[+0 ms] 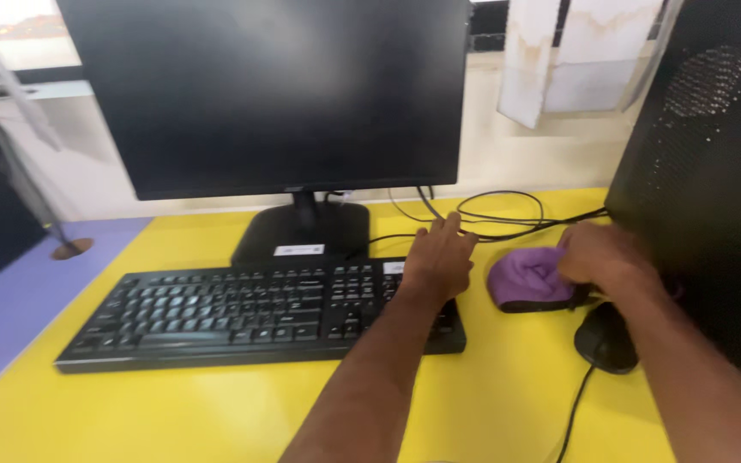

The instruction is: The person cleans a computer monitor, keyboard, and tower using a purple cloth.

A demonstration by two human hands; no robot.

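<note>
Cloth (532, 279), purple, sat just right of keyboard (259, 313), right hand (606, 257) closed on it, left hand (439, 257) open flat on keyboard's right end; best to keep cloth bunched, clear of mouse (606, 339).

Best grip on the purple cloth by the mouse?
Pinch the crumpled purple cloth at its raised folded top, coming from above. It lies bunched and soft on the yellow table; the right hand already touches its right edge.
</note>
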